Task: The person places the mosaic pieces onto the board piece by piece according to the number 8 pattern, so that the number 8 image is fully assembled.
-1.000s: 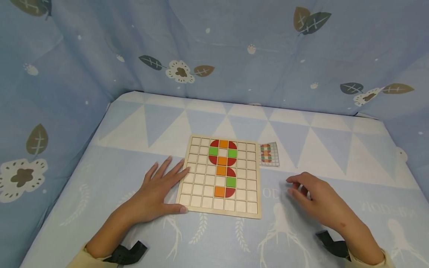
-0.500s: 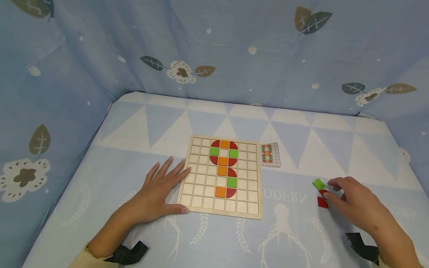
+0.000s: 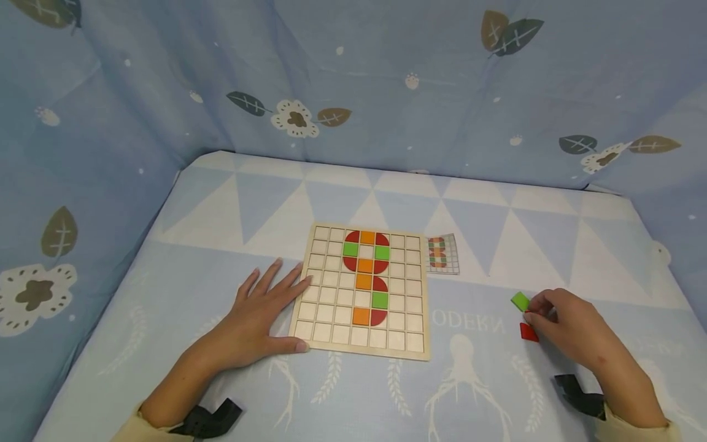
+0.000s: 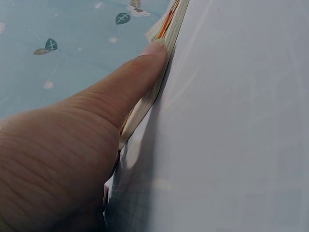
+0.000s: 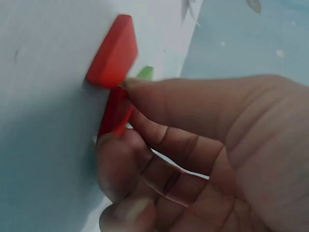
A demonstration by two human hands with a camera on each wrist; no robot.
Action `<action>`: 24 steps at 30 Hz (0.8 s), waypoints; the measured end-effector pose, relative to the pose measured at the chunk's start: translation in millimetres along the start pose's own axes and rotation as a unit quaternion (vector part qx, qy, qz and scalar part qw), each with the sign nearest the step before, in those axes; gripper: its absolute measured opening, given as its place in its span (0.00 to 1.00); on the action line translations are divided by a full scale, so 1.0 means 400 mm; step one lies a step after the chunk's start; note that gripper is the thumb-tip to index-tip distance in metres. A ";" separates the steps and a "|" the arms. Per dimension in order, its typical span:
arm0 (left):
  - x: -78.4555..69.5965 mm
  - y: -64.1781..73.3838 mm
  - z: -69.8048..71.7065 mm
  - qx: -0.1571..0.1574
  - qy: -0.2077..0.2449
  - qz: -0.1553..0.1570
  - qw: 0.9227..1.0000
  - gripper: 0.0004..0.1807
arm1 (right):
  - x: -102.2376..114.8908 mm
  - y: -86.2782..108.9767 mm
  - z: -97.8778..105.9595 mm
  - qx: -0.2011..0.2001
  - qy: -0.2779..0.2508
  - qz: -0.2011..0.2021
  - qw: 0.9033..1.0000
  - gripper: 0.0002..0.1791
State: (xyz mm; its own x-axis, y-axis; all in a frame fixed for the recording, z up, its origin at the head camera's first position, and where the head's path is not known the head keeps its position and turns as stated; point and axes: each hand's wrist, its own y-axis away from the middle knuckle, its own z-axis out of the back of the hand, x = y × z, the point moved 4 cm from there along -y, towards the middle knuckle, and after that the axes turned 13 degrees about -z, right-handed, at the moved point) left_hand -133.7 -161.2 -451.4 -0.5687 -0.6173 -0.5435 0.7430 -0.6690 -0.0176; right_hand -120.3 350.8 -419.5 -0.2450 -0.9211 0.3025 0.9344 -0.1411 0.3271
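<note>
A wooden grid board (image 3: pixel 337 334) lies on the table with red quarter-round tiles, orange squares and green squares set in some of its cells. My left hand (image 3: pixel 251 325) rests spread at the board's left edge. In the left wrist view its thumb (image 4: pixel 140 67) touches the board's side. To the right of the board, my right hand (image 3: pixel 574 325) pinches a red tile (image 5: pixel 114 112) between thumb and index finger, low at the table. A second red tile (image 3: pixel 529 332) lies beside the fingertips, and a green square tile (image 3: pixel 520 301) lies just beyond them, partly hidden in the right wrist view.
A small pattern card (image 3: pixel 444 254) with a coloured grid lies against the board's right edge. The table (image 3: pixel 475 374) has a patterned cloth, and floral curtains (image 3: pixel 353 80) rise behind it and on the left.
My right hand has moved right from near the board to the loose tiles, uncovering the green and red ones, and its fingers have closed on a red tile. The left hand stays put.
</note>
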 end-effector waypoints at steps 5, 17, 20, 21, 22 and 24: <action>0.000 0.000 0.001 0.004 0.000 0.000 1.000 0.59 | 0.000 -0.009 -0.004 0.002 -0.002 -0.011 1.000 0.09; 0.001 0.001 -0.001 0.003 0.002 0.006 1.000 0.60 | -0.015 0.000 -0.005 0.025 -0.013 -0.027 0.999 0.12; 0.001 0.001 -0.001 0.002 0.004 0.005 1.000 0.60 | -0.018 0.001 -0.007 0.022 -0.009 -0.036 0.999 0.14; 0.000 0.001 -0.001 0.003 0.004 0.004 1.000 0.60 | -0.019 0.003 -0.008 0.023 -0.007 -0.042 0.999 0.14; 0.000 0.001 -0.001 0.002 0.005 0.004 1.000 0.59 | -0.020 0.005 -0.009 0.024 -0.007 -0.047 0.999 0.15; -0.001 0.000 -0.001 0.002 0.004 0.001 1.000 0.59 | -0.023 0.009 -0.009 0.025 -0.009 -0.055 0.998 0.15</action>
State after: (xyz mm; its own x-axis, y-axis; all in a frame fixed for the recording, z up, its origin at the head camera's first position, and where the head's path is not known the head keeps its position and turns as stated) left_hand -133.5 -160.9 -451.5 -0.5653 -0.6149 -0.5498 0.7419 -0.6704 -0.0129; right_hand -113.8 357.4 -424.5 -0.3503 -0.8946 0.2775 0.8874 -0.2222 0.4038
